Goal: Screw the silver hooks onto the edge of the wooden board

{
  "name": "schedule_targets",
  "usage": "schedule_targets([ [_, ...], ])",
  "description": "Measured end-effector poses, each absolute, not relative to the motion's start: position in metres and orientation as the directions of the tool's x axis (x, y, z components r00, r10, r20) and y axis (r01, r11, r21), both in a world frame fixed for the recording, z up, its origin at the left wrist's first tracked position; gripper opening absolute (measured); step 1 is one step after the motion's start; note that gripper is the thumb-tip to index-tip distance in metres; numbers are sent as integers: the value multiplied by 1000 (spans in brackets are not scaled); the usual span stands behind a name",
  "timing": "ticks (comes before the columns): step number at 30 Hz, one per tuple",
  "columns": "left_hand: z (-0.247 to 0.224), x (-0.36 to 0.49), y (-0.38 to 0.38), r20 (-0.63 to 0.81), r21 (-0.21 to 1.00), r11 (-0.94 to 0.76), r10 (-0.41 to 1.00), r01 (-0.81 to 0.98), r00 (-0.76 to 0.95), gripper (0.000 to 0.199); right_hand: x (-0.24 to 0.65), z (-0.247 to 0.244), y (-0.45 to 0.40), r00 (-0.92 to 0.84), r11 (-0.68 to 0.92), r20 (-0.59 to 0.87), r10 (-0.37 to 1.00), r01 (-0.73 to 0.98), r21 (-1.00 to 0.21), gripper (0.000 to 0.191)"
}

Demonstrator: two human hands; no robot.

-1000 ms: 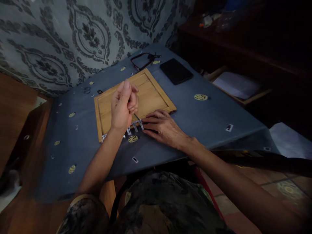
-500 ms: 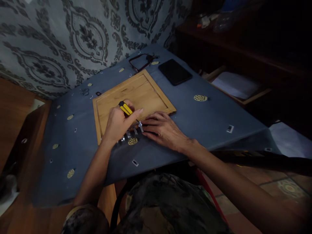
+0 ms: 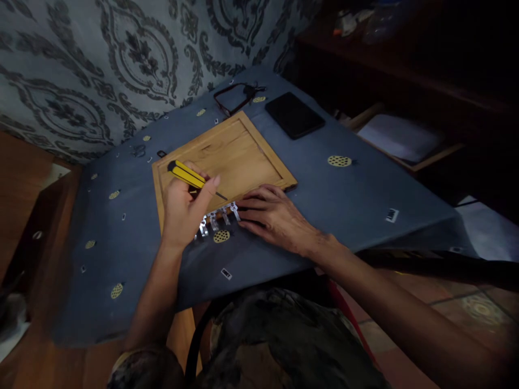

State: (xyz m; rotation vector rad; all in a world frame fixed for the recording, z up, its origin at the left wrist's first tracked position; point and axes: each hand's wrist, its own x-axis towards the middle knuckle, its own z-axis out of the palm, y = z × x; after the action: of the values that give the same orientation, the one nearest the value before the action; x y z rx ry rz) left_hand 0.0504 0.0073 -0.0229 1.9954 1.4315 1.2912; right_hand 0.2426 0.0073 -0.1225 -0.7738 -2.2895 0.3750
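Observation:
My left hand (image 3: 182, 210) is closed around a yellow and black screwdriver (image 3: 185, 173), its shaft slanting down to the right over a framed wooden board (image 3: 233, 143). The tip hovers just above and left of the rightmost in a row of shiny metal hooks (image 3: 213, 221) along the board's near edge. My right hand (image 3: 275, 219) lies with fingers outstretched across the near right edge, fingertips beside that end hook. The hooks at the left end are partly covered by my left hand.
Beyond the board, glasses (image 3: 235, 100) and a black tablet or phone (image 3: 294, 115) lie on the blue tablecloth (image 3: 308, 205). Small scissors (image 3: 138, 151) are at the far left. A patterned wall borders the back; an open drawer (image 3: 401, 138) stands to the right.
My left hand has drawn the screwdriver up and left, so its tip has come off the rightmost hook and its handle leans flatter. The right hand stays in place by the hook.

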Motion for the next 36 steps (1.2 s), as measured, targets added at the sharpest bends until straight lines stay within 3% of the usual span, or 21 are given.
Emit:
schedule_targets([
  [4, -33, 49, 7, 392, 704, -400, 908, 586, 149, 18, 242, -122, 8, -592, 788, 522, 614, 421, -449, 26],
  [16, -44, 50, 8, 394, 648, -419, 899, 636, 191, 25, 243, -121, 7, -598, 768, 488, 636, 431, -473, 24],
  [36, -38, 51, 5, 330, 638, -355, 928, 683, 174, 24, 243, -122, 7, -597, 783, 508, 621, 439, -441, 21],
])
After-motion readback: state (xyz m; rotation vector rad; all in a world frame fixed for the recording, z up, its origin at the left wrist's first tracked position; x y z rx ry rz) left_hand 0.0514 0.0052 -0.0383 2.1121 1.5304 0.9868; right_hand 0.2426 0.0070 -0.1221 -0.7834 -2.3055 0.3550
